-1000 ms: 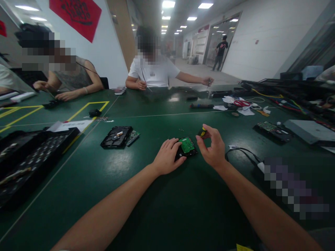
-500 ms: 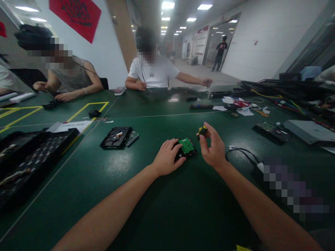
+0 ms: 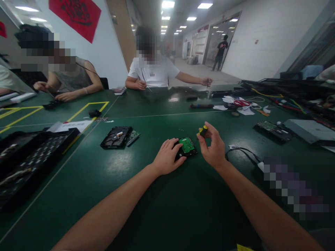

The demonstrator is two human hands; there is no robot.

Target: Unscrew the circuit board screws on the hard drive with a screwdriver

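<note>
A hard drive (image 3: pixel 193 152) with a green circuit board (image 3: pixel 186 145) facing up lies flat on the dark green table in front of me. My left hand (image 3: pixel 167 155) grips its left side, thumb along the near edge and fingers over the far part. In my right hand (image 3: pixel 211 144), thumb and fingers pinch the yellow and black handle of a small screwdriver (image 3: pixel 203 131). Its thin shaft slants down toward the drive's right edge; whether the tip touches a screw is too small to tell. Several tiny bits, perhaps screws (image 3: pixel 181 130), lie just beyond the drive.
Left of my hands lie another opened drive (image 3: pixel 116 137) and a loose circuit board (image 3: pixel 133 138). A black tray (image 3: pixel 39 167) stands far left. On the right are another drive (image 3: pixel 272 131), a grey metal box (image 3: pixel 311 131) and a cable (image 3: pixel 244 150). Two people work across the table.
The screwdriver handle has turned a little between my right fingers, and its yellow marks sit differently. My left hand and the hard drive stay in place.
</note>
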